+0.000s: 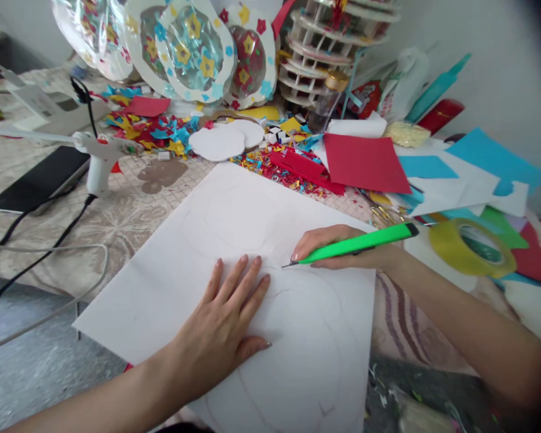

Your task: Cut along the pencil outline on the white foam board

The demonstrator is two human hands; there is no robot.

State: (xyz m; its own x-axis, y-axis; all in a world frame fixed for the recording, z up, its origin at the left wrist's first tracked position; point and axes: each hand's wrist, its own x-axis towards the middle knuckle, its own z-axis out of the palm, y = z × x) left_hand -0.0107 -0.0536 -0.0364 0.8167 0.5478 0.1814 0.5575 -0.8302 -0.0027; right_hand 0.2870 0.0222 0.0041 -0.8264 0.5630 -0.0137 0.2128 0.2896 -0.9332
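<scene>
A large white sheet (162, 288) with faint curved pencil outlines lies over the table and reaches past its front edge. My left hand (225, 319) rests flat on the sheet, fingers spread and palm down. To its right, my right hand (333, 246) is closed around a green utility knife (358, 242). The knife is tilted low, and its thin blade tip touches or nearly touches the paper close to a drawn line, just beyond my left fingertips. Part of the right fingers is hidden behind the knife.
A white glue gun (100, 162) and a black phone-like slab (38, 177) lie left, with cables trailing. Behind are paper scraps (162, 129), white cutouts (216, 142) and flower-decorated rings (196, 51). Red card (367, 162) and a yellow tape roll (472, 248) lie right.
</scene>
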